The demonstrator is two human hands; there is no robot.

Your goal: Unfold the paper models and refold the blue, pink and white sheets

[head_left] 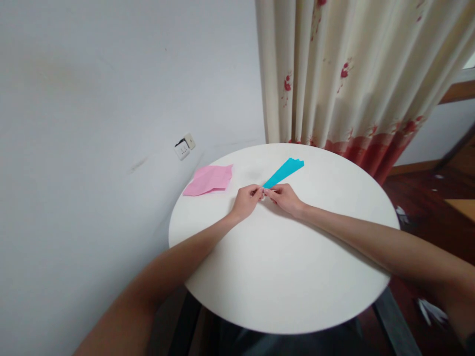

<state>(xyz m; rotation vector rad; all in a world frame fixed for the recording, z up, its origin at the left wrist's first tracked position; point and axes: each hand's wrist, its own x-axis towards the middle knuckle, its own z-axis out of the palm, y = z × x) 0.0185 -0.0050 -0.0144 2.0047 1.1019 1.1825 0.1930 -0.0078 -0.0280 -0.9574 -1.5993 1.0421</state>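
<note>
In the head view, the person's left hand [245, 201] and right hand [285, 198] meet near the middle of a round white surface [289, 277]. Both are closed, with thumbs and fingers pinched together around the narrow end of a blue folded paper [285, 171]. The paper runs from the fingertips away from the person and to the right, widening like a slim fan to a stepped far edge. Something small and pale shows at the fingertips, too small to make out.

To the left of the hands, a pink sheet [208, 180] lies near the surface's far left edge, apart from the blue paper, with a crease along its near side. Beyond that edge, a white socket [182, 150] sits on the pale wall [92, 123]. A cream curtain [330, 74] with red flowers and a red lower band hangs behind the surface, and dark reddish flooring [426, 217] shows at the right.
</note>
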